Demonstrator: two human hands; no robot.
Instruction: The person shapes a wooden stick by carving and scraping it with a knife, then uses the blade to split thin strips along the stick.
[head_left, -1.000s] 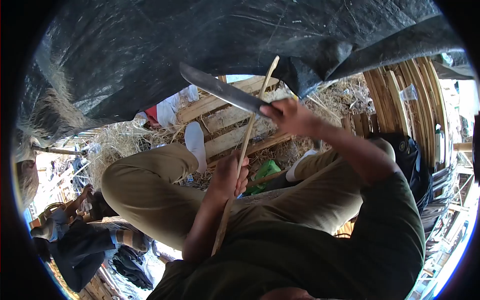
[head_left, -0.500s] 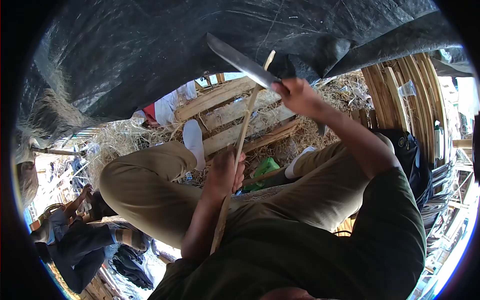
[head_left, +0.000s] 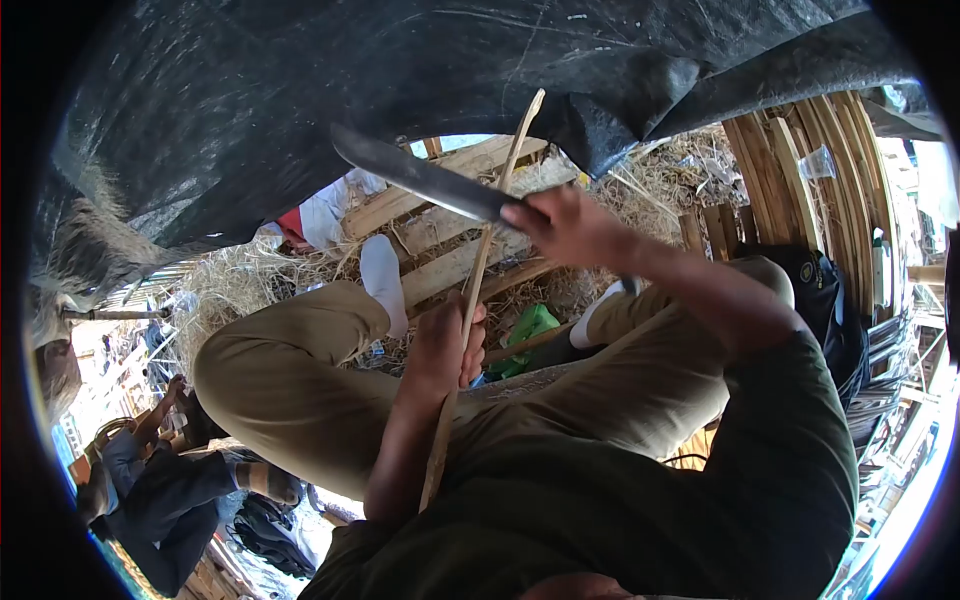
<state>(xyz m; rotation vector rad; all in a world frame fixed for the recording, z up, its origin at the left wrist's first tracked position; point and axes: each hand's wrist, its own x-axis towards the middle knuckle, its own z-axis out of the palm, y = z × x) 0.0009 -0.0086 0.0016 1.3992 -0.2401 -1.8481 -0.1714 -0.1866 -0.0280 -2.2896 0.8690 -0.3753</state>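
No readable text, brand or number. Black bag (head_left: 835,315) just beside person's right knee (head_left: 765,280) bears small round emblem (head_left: 808,272) and pale marks (head_left: 820,268); too small to tell whether marks are lettering.

A black sheet (head_left: 300,90) spans the top of the frame. Wooden boards (head_left: 852,200) stand at the upper right, beside a black bag (head_left: 838,325). Some green plastic (head_left: 532,328) is near the centre.

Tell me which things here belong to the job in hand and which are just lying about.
In the job:
- large knife, held in the right hand
- wooden stick, gripped in the left hand

Apparently just lying about:
- green plastic between the legs
- black bag at the right
- white cloth
- straw
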